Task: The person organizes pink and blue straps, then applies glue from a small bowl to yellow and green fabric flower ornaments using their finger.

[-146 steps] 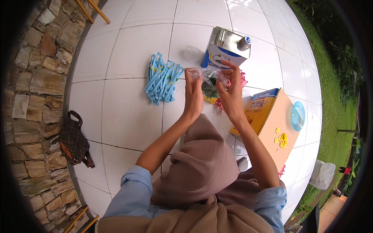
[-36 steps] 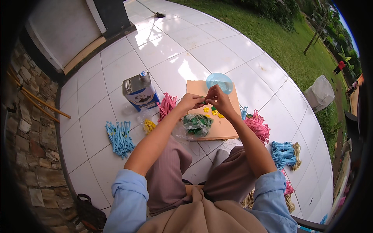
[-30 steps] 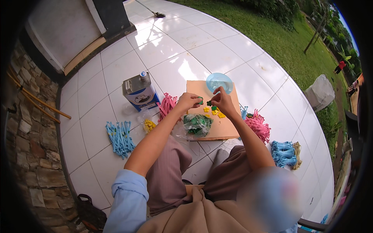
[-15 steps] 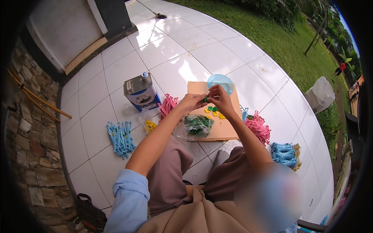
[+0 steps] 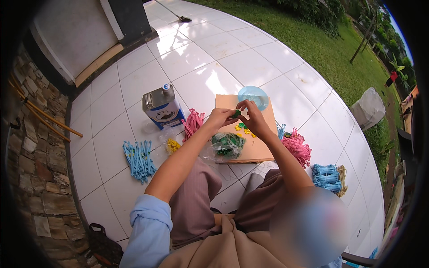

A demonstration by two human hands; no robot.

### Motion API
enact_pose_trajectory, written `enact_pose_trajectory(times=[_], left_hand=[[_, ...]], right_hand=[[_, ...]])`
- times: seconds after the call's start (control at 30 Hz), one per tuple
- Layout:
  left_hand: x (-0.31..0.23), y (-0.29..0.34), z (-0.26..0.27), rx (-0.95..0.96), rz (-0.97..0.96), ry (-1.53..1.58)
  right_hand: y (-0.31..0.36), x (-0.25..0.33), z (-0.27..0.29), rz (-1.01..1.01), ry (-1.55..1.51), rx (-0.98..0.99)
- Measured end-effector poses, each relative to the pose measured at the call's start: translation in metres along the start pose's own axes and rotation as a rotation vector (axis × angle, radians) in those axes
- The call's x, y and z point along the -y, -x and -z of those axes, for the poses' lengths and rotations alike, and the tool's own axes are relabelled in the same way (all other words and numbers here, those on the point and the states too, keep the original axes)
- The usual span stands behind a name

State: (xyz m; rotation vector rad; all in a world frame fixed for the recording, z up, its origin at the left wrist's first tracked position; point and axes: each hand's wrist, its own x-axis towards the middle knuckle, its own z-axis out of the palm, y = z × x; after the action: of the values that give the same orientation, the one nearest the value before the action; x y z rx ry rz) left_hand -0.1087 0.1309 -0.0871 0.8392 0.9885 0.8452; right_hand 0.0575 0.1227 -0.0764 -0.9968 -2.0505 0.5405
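Observation:
Above the cardboard sheet (image 5: 259,154), my left hand (image 5: 222,117) pinches a small green piece (image 5: 237,113), possibly plastic, at its fingertips. The fingers of my right hand (image 5: 253,119) curl against the same piece from the other side. Its exact shape is too small to make out. Below my hands, loose yellow pieces (image 5: 247,131) and a few green ones (image 5: 241,125) are scattered on the cardboard. A clear bag of green pieces (image 5: 228,145) lies at the board's near left. Just beyond my right hand sits a light blue bowl (image 5: 253,94).
Pink bundles (image 5: 193,124) and blue bundles (image 5: 139,160) lie at left, beside a bag of yellow pieces (image 5: 173,145) and a metal can (image 5: 163,107). More pink bundles (image 5: 296,148) and blue bundles (image 5: 326,177) are at right. A white sack (image 5: 369,108) stands by the grass.
My right hand's fingers have shifted slightly around the green piece, and more of the bowl shows. My left hand stays nearly in place.

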Motion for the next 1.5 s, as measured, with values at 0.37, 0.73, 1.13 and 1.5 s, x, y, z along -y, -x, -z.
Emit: enact_pose_trajectory(times=[0.37, 0.73, 1.13, 1.5], left_hand=[[0.012, -0.010, 0.019, -0.230, -0.052, -0.042], [0.009, -0.003, 0.009, 0.017, 0.013, 0.029], [0.012, -0.009, 0.019, -0.151, -0.033, -0.019], [0.009, -0.007, 0.009, -0.038, 0.001, -0.035]], right_hand=[[0.012, -0.030, -0.001, -0.489, -0.204, 0.187], [0.006, -0.025, -0.016, -0.366, -0.377, -0.065], [0.020, -0.052, -0.012, -0.491, -0.187, 0.053], [0.002, -0.022, -0.017, -0.439, -0.478, -0.045]])
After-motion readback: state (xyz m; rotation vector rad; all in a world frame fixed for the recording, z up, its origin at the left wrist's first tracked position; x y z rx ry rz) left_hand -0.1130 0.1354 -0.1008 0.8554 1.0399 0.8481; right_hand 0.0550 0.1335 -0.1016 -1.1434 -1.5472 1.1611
